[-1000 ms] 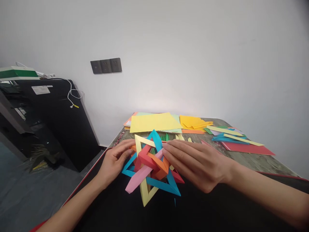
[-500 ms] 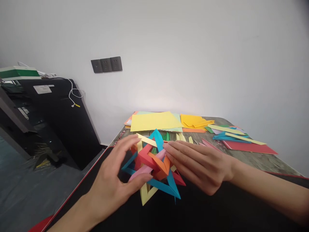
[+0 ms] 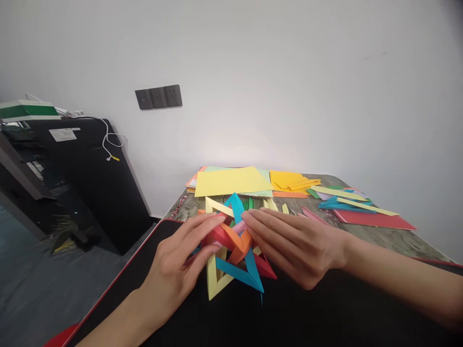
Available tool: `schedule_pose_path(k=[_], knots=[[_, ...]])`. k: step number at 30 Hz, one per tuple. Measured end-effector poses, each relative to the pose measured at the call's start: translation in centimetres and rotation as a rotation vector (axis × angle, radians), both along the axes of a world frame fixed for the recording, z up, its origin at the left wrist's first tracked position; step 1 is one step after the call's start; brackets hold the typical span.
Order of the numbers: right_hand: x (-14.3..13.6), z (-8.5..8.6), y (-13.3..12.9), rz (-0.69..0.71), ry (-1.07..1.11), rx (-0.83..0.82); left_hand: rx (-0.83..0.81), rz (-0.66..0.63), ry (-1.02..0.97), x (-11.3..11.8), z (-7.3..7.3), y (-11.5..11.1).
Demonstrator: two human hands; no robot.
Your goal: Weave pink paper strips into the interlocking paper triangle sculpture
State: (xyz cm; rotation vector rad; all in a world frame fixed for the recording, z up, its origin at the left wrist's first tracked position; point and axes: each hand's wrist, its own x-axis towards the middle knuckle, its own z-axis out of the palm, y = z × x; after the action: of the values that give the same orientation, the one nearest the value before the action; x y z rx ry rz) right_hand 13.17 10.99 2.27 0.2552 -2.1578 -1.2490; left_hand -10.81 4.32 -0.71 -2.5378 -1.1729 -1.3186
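Observation:
Between my two hands is a folded-paper star model (image 3: pixel 237 277) made of interlocked blue, yellow, red, orange and pink strips. It is held over the black mat (image 3: pixel 289 318). My left hand (image 3: pixel 184 255) pinches the model's left side, thumb below and fingers above, around red and pink parts. On the other side, my right hand (image 3: pixel 296 241) has its fingertips closed on the upper right, by a pink strip and the blue point. The right thumb is hidden behind the fingers. Yellow and blue points stick out below, and a red point shows under my right hand.
Behind the model lie a yellow sheet (image 3: pixel 233 182) on a paper stack and orange-yellow folded papers (image 3: pixel 292 181). Blue and yellow strips (image 3: pixel 347 205) rest on a red sheet (image 3: pixel 379 220) at the right. A black cabinet (image 3: pixel 90 193) stands at the left.
My left fingers and thumb have drawn closer together, moving inward over the model's red part. The model's lower points have shifted slightly left and up. My right hand stays nearly in place.

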Motion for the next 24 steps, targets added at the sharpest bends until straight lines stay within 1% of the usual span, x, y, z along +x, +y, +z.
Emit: schedule_pose_path(k=[6,15,18,19,21,24], knots=[[-0.67,-0.16,-0.59,-0.056,0.001,-0.063,0.048,-0.068,0.041,-0.01,-0.23,0.47],[-0.69,-0.23,-0.48,-0.101,0.02,-0.012,0.078,-0.06,0.059,0.09,0.01,0.34],[-0.54,-0.11,-0.47,-0.111,0.027,-0.021,0.065,-0.045,0.075,0.07,-0.03,0.31],[-0.46,-0.01,-0.48,-0.113,0.024,-0.049,0.058,-0.04,0.078,0.07,0.0,0.3],[-0.23,0.25,-0.49,-0.133,0.011,-0.176,0.045,-0.032,0.08,0.11,0.13,0.24],[0.09,0.44,-0.4,-0.203,0.02,-0.477,0.028,-0.02,0.093,0.22,0.45,0.09]])
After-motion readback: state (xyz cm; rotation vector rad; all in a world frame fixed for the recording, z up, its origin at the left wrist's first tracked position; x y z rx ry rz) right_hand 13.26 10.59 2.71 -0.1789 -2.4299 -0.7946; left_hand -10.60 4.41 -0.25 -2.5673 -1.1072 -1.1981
